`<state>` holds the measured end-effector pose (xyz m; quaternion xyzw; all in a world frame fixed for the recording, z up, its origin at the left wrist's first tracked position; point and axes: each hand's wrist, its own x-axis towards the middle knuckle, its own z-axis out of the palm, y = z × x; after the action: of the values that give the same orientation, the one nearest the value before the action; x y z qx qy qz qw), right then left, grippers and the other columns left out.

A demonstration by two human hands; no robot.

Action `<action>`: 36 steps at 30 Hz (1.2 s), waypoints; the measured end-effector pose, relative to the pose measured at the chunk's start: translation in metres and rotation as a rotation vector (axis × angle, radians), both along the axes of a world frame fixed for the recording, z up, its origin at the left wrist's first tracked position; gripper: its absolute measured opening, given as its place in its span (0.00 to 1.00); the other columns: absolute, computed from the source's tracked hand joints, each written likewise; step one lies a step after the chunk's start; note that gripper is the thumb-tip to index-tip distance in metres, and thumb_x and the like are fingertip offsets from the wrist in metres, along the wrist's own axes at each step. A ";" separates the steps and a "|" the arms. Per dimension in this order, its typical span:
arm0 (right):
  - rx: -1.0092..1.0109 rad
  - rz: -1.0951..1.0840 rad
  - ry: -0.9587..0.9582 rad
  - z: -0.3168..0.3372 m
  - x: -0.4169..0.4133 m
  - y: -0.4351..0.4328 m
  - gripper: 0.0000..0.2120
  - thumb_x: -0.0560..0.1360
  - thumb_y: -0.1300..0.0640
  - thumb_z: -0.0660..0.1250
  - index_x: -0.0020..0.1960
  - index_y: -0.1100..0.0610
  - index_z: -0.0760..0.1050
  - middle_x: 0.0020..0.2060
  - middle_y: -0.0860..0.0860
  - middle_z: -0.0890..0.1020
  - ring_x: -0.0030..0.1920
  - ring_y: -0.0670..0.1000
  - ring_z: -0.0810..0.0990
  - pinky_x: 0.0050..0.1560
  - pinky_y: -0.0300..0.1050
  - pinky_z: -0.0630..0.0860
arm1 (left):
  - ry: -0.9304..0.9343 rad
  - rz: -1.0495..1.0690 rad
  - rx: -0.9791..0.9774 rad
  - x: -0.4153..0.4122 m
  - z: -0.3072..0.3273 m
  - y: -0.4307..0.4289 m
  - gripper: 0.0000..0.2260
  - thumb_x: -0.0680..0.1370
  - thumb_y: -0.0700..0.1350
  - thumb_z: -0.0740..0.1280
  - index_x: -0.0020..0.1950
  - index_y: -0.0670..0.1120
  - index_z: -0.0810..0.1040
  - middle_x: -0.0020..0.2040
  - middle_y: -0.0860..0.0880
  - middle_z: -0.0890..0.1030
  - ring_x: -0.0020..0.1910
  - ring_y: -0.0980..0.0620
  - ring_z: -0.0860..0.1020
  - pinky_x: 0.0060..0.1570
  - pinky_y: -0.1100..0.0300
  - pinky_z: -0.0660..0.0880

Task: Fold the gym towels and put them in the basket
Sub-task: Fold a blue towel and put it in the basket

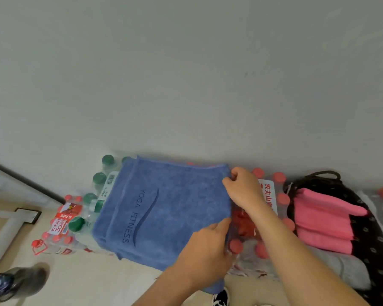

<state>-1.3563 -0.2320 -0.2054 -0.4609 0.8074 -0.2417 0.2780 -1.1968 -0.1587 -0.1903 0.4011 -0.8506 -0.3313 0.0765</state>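
Wondering which way the blue towel (pixel 164 213) is lying, anyone got a read on it? /poster1

It's spread flat on top of shrink-wrapped water bottle packs against the wall (pixel 186 74): green-capped bottles (pixel 97 180) poke out on its left, red-capped bottles (pixel 279 197) on its right. The long axis looks like it runs from the wall back toward the person, skewed a bit to the left at the near end. The "YOGA FITNESS" print runs along that same line, YOGA at the wall end. The near corner hangs off the packs over the floor. /poster2

And the hands? /poster1

Both are on the towel's right edge. The right hand (pixel 241 188) pinches the far right corner, up by the wall, fingers curled tight on the cloth. The left hand (pixel 208 246) is lower on the same edge, back of the hand up, fingers curled over the hem, so it's gripping too as far as I can tell. /poster2

Basket? /poster1

Off to the right, past the red caps: a soft black basket (pixel 367 235) with a pale pattern and rope handles, with folded pink towels (pixel 323 219) stacked inside. The blue one isn't touching it. There's also a dark bottle (pixel 16 281) on the floor, bottom left, blurry. /poster2
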 end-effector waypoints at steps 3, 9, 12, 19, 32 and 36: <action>0.033 -0.066 0.109 -0.002 -0.048 0.032 0.10 0.73 0.57 0.63 0.35 0.54 0.65 0.30 0.49 0.72 0.36 0.55 0.72 0.33 0.47 0.61 | 0.068 -0.093 0.072 -0.037 -0.003 0.022 0.20 0.70 0.40 0.60 0.62 0.46 0.68 0.41 0.49 0.73 0.36 0.50 0.68 0.34 0.54 0.67; 0.057 -0.166 0.223 -0.004 -0.109 0.068 0.09 0.74 0.56 0.63 0.37 0.55 0.66 0.33 0.50 0.74 0.38 0.57 0.73 0.36 0.47 0.63 | 0.187 -0.184 0.245 -0.096 -0.010 0.048 0.26 0.75 0.38 0.60 0.73 0.51 0.62 0.50 0.47 0.76 0.45 0.52 0.72 0.45 0.55 0.72; 0.057 -0.176 0.282 -0.005 -0.119 0.069 0.04 0.75 0.57 0.63 0.49 0.57 0.73 0.43 0.55 0.79 0.47 0.60 0.77 0.40 0.50 0.71 | 0.249 -0.157 0.334 -0.105 -0.005 0.045 0.25 0.76 0.38 0.60 0.72 0.52 0.64 0.51 0.50 0.78 0.42 0.58 0.71 0.47 0.59 0.73; -0.132 0.147 0.358 0.004 -0.065 0.038 0.16 0.74 0.61 0.65 0.62 0.57 0.75 0.55 0.56 0.78 0.57 0.58 0.75 0.58 0.51 0.71 | 0.164 0.438 -0.065 -0.013 -0.014 -0.038 0.14 0.76 0.42 0.64 0.59 0.54 0.76 0.46 0.56 0.77 0.40 0.58 0.74 0.44 0.63 0.71; -0.027 0.490 0.307 -0.014 0.025 -0.065 0.15 0.75 0.57 0.65 0.61 0.56 0.77 0.57 0.56 0.77 0.59 0.58 0.73 0.60 0.52 0.72 | 0.004 0.587 0.050 0.028 -0.021 -0.061 0.08 0.75 0.51 0.66 0.44 0.49 0.71 0.32 0.54 0.73 0.32 0.57 0.72 0.29 0.63 0.64; -0.051 0.459 0.184 -0.015 0.026 -0.068 0.08 0.74 0.58 0.67 0.50 0.51 0.81 0.48 0.52 0.78 0.52 0.54 0.77 0.53 0.51 0.76 | -0.003 0.557 0.073 0.022 -0.020 -0.068 0.06 0.75 0.50 0.65 0.44 0.48 0.71 0.33 0.54 0.74 0.33 0.56 0.72 0.28 0.64 0.63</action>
<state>-1.3300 -0.2997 -0.2202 -0.6592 0.6970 -0.1496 0.2393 -1.1750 -0.2268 -0.2101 0.6224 -0.6953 -0.3272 0.1487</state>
